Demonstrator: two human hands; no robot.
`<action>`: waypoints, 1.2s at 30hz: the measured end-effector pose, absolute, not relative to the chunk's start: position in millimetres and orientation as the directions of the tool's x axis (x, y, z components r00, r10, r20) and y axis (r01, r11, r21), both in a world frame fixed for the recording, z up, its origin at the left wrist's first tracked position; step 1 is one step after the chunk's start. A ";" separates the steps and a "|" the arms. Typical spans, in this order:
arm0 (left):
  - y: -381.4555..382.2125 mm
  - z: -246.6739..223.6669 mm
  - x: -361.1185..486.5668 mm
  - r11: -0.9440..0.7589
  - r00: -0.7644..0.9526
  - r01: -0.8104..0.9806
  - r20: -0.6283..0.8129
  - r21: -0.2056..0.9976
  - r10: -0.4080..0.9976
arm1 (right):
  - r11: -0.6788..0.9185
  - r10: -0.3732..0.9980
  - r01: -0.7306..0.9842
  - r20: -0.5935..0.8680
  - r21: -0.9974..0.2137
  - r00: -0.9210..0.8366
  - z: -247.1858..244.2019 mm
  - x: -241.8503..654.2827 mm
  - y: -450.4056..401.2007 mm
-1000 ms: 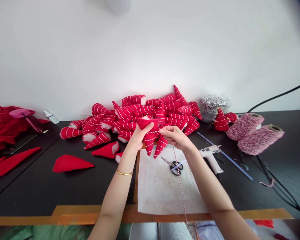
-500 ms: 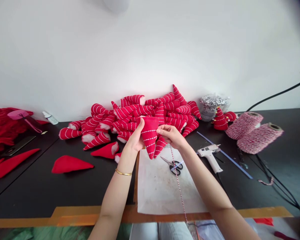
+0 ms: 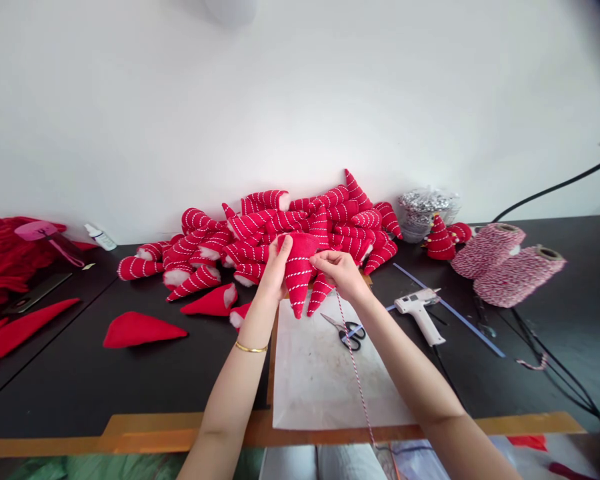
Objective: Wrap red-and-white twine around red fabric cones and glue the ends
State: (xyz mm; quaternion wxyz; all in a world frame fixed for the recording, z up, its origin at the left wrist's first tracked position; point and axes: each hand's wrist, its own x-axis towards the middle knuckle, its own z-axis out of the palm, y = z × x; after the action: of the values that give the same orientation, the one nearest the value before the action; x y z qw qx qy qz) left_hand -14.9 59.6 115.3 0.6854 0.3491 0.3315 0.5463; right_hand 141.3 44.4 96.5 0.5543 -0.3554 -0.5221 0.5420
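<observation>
Over the white sheet, a red felt cone (image 3: 299, 272) hangs tip down, wound with red-and-white twine. My left hand (image 3: 277, 268) grips its wide end from the left side, thumb on the near face. My right hand (image 3: 341, 272) pinches the red-and-white twine (image 3: 356, 373) against the cone's right edge. From there the twine drops across the sheet and past the table's front edge. Below my right hand lie black-handled scissors (image 3: 351, 335). Just behind the held cone rises a heap of twine-wrapped stuffed red cones (image 3: 260, 223).
A white glue gun (image 3: 421, 312) and blue glue stick (image 3: 473, 327) lie right, before two twine spools (image 3: 519, 275). Plain red cones (image 3: 145, 329) lie left. A red felt pile (image 3: 10, 260), phone (image 3: 40, 293) and small white bottle (image 3: 100, 236) are farther left.
The cone has turned and tilted in my hands, its tip shifting slightly left. My right hand has moved slightly left with the twine.
</observation>
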 end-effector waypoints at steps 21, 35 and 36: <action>47.7 124.4 -19.5 0.154 0.191 -0.478 -0.069 0.864 0.979 | -0.035 0.923 -0.297 0.083 -0.954 -0.376 104.6 156.7 45.7; 49.2 121.1 -15.1 0.229 0.279 -0.609 -0.066 0.760 0.958 | -0.052 0.940 -0.384 0.084 -0.922 -0.330 97.5 150.2 47.9; 49.4 120.6 -14.9 0.247 0.301 -0.604 -0.070 0.758 0.951 | -0.049 0.943 -0.386 0.085 -0.921 -0.322 98.1 150.0 47.5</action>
State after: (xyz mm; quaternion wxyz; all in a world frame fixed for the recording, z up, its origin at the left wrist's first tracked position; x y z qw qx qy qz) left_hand -14.9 49.4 120.6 0.7411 0.3184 0.2724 0.5246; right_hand 150.0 47.5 98.1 0.5021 -0.2945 -0.4726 0.6617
